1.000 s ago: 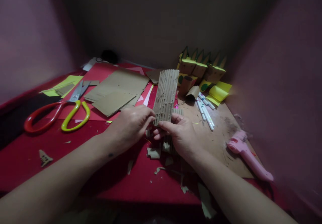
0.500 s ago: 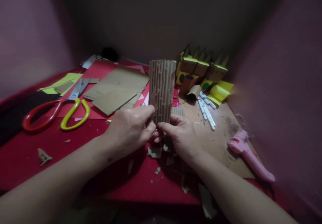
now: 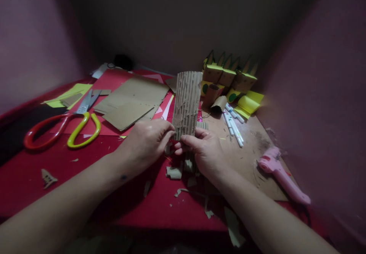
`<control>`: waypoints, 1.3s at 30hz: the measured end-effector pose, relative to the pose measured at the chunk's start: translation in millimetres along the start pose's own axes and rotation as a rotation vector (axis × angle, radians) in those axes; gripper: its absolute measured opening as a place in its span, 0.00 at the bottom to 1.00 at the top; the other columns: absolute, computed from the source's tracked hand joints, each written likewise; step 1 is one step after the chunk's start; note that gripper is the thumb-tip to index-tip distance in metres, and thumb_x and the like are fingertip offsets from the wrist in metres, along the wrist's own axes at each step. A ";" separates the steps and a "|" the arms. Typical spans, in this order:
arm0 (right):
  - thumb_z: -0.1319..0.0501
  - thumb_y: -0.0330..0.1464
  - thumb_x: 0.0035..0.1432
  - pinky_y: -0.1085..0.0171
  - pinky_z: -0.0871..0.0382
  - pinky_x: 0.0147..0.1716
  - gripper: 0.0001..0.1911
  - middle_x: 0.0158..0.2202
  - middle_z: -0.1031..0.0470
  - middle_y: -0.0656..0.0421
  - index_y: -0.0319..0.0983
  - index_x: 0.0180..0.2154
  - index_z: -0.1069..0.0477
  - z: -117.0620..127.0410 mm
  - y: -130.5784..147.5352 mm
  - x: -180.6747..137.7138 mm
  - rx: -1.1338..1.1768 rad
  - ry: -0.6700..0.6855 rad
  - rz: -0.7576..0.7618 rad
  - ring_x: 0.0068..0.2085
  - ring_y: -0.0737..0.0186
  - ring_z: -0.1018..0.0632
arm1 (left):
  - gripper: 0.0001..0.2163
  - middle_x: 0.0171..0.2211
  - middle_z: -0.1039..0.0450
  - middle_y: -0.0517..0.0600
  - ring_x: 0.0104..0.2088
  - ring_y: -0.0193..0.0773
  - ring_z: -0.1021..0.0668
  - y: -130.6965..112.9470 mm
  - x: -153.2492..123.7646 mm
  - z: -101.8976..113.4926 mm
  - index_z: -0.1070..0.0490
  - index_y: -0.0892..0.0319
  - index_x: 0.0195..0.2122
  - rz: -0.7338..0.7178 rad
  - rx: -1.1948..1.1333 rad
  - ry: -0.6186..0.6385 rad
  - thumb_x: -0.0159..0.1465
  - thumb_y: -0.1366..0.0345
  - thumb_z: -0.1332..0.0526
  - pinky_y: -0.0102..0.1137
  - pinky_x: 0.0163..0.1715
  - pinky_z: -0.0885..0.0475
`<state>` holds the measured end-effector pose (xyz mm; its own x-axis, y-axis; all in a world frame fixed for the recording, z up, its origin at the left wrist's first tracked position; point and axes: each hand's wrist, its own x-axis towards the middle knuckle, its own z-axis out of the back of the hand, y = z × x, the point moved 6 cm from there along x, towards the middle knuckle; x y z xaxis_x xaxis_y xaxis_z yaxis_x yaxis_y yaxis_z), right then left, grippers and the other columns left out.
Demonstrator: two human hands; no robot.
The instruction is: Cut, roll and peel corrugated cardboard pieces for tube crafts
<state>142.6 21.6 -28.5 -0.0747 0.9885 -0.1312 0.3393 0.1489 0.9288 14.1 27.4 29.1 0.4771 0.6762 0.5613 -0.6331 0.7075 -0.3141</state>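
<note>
A strip of corrugated cardboard [image 3: 188, 101] stands upright before me, tilted slightly right, its ridges bare and bits of torn paper clinging to them. My right hand [image 3: 207, 149] grips its lower end, thumb across the front and fingers behind. At the lower left edge, my left hand [image 3: 150, 141] is closed in a pinch; its fingertips touch the strip, and any small piece between them is hidden. Below the hands, torn paper scraps [image 3: 174, 172] lie on the red cloth [image 3: 128, 208].
Scissors [image 3: 82, 109] with red and yellow handles lie left, beside flat cardboard sheets [image 3: 131, 94] on red paper. To the right are white markers [image 3: 234, 126], a pink glue gun [image 3: 283, 174] and a cardboard board [image 3: 240, 166]. Yellow-and-brown box shapes with spikes [image 3: 228, 75] stand behind.
The cardboard strip has shifted slightly right and leans more. My left fingers have moved slightly up at its edge. A thin curled paper sliver now shows on the cloth below.
</note>
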 end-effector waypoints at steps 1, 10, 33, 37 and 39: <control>0.35 0.30 0.45 0.68 0.26 0.23 0.07 0.22 0.22 0.58 0.35 0.31 0.23 -0.7 -0.1 -0.9 -0.012 0.002 -0.001 0.22 0.67 0.22 | 0.12 0.25 0.23 0.53 0.25 0.36 0.24 0.7 -0.3 -0.9 0.24 0.65 0.31 0.004 0.014 0.006 0.64 0.68 0.46 0.28 0.24 0.34; 0.36 0.28 0.47 0.72 0.30 0.21 0.02 0.20 0.25 0.63 0.36 0.27 0.25 -5.3 2.2 -7.1 -0.094 0.015 0.069 0.21 0.71 0.25 | 0.09 0.18 0.34 0.47 0.18 0.33 0.32 -3.7 0.1 -4.6 0.34 0.60 0.24 0.054 0.061 0.054 0.60 0.70 0.47 0.28 0.21 0.40; 0.35 0.28 0.44 0.69 0.26 0.22 0.06 0.21 0.23 0.59 0.35 0.29 0.24 -2.5 1.3 -2.1 -0.003 0.018 -0.009 0.21 0.67 0.23 | 0.09 0.23 0.27 0.48 0.23 0.36 0.27 16.6 4.3 -8.8 0.31 0.58 0.31 0.321 -0.235 0.246 0.62 0.60 0.45 0.31 0.25 0.34; 0.35 0.29 0.44 0.69 0.26 0.21 0.06 0.20 0.24 0.60 0.35 0.30 0.24 -4.0 0.6 -2.8 -0.028 0.027 -0.001 0.20 0.67 0.24 | 0.09 0.21 0.31 0.46 0.21 0.32 0.32 12.3 3.7 -8.4 0.34 0.58 0.26 0.183 -0.099 0.163 0.62 0.64 0.47 0.29 0.23 0.38; 0.34 0.30 0.45 0.69 0.26 0.21 0.06 0.20 0.24 0.62 0.36 0.30 0.25 -5.0 1.0 -2.9 -0.049 0.030 0.024 0.20 0.68 0.24 | 0.08 0.21 0.31 0.46 0.21 0.32 0.32 10.4 2.9 -7.6 0.35 0.58 0.26 0.145 -0.073 0.135 0.62 0.64 0.47 0.28 0.23 0.39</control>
<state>138.4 18.8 -25.4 -0.0955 0.9905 -0.0993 0.2953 0.1234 0.9474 13.5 38.3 21.6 0.4646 0.7902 0.3995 -0.6578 0.6101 -0.4417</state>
